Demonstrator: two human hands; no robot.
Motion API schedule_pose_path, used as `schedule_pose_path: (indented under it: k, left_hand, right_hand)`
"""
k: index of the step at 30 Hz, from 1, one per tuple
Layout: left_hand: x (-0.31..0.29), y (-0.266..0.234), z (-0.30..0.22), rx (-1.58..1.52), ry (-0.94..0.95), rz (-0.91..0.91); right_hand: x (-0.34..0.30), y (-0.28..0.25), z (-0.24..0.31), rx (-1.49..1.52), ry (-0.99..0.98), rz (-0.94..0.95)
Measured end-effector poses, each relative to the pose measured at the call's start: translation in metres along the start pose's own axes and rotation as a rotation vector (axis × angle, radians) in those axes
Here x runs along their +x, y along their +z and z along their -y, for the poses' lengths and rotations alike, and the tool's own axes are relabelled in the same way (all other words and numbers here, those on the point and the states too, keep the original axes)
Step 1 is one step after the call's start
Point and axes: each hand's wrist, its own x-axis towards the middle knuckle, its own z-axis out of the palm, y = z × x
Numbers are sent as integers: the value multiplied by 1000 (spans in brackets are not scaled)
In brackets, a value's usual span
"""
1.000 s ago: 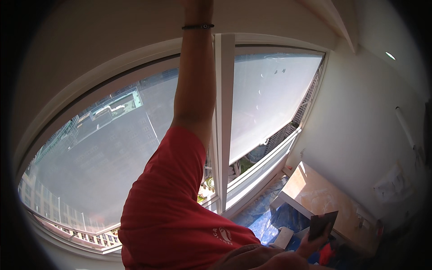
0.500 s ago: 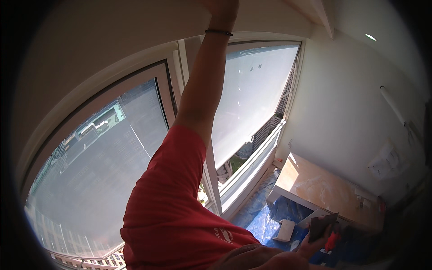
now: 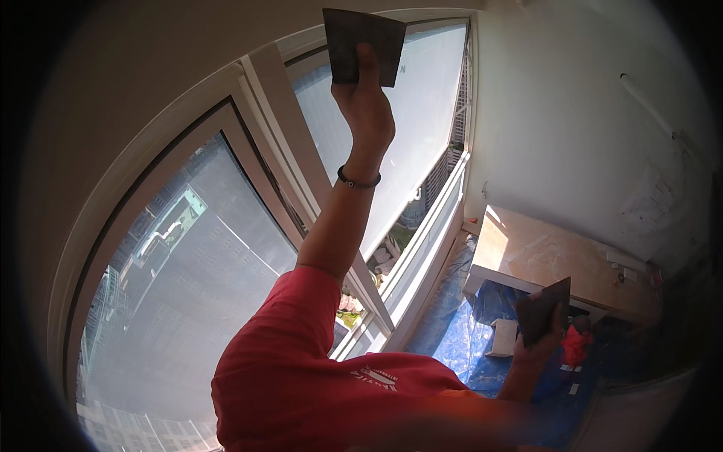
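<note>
My left arm, in a red sleeve with a dark bracelet at the wrist, reaches up in front of the windows. At its top, my left hand (image 3: 369, 113) grips a dark, flat, nearly square plate (image 3: 346, 47) that looks like a putty scraper, thumb laid over its face. Lower at the right, my right hand (image 3: 536, 350) holds a second dark flat plate (image 3: 536, 315) of similar shape, tilted. The fingers behind both plates are partly hidden. The left plate overlaps the upper window frame in view; whether it touches anything there I cannot tell.
A window with a pale shade (image 3: 407, 128) and a framed glass pane (image 3: 177, 301) stand at the left. A wooden box-like bench (image 3: 557, 252) sits by the white wall (image 3: 557, 135). Blue plastic sheeting (image 3: 444, 324) covers the floor, with a white block (image 3: 501, 339) and a red object (image 3: 576, 343) on it.
My left hand has come down into view, showing the plate it holds. My right hand with its plate has risen slightly. The whole view has shifted.
</note>
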Motion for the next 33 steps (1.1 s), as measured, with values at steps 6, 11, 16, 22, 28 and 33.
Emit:
schedule_pose_path:
  k: [6,11,16,22,28,33]
  left_hand:
    - [-181,-17,-48,-291,-542,-101]
    - [-234,-16,-77,-298,-718,-11]
    - [-244,-21,-86,-143,-685,134]
    - [-221,-28,-96,258,-941,689]
    - [-131,-33,-102,215,-798,293]
    - [43,4,-83,-502,-333,142]
  right_hand:
    - [10,71,-40,94,37,94]
    - [9,102,-61,139,92,99]
    - [8,102,-64,44,-1,32]
    - [19,91,-48,-72,-94,9]
    - [31,100,-2,-84,-164,227]
    - [27,101,-5,-214,-270,80]
